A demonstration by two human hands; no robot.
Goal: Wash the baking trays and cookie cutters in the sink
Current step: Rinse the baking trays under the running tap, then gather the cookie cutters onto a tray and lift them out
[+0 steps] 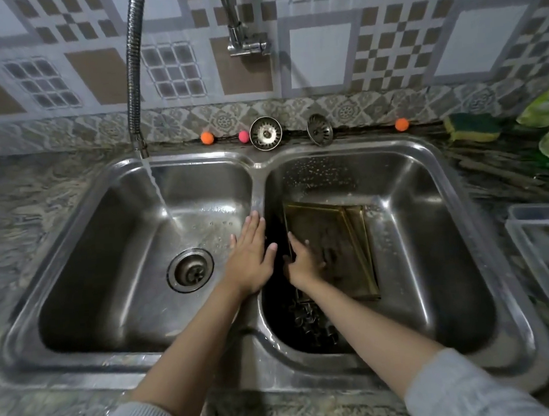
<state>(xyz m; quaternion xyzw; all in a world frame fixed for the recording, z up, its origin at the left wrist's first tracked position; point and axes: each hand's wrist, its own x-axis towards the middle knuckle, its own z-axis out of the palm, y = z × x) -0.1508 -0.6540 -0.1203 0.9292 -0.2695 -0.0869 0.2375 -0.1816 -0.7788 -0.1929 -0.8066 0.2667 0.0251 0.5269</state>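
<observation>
The right hand (304, 262) is down in the right basin, its fingers curled over the near-left edge of the top tray (329, 246); it seems to grip that edge, though the fingertips blur into the dark metal and I cannot tell how firm the hold is. The left hand (250, 256) lies flat and open, holding nothing, just left of that grip, resting on the divider (256, 199) between the basins.

The trays are stacked, a second one showing beyond and right of the grip. Below the right wrist, nearer the person, the cutters (310, 317) sit in a dark heap on the basin floor.

The risks, as I judge them: the trays look wet, and a one-handed lift by one edge could let the top tray slide off and clatter back. Dragging it towards the person would push it into the cutters, scattering or bending them. Their thin rims could nick a finger reaching in blind. The water (159, 194) runs well left of the grip, into the other basin, so carrying a tray across the divider could catch its corner and splash. The sponge (474, 127) lies far right, out of easy reach.
</observation>
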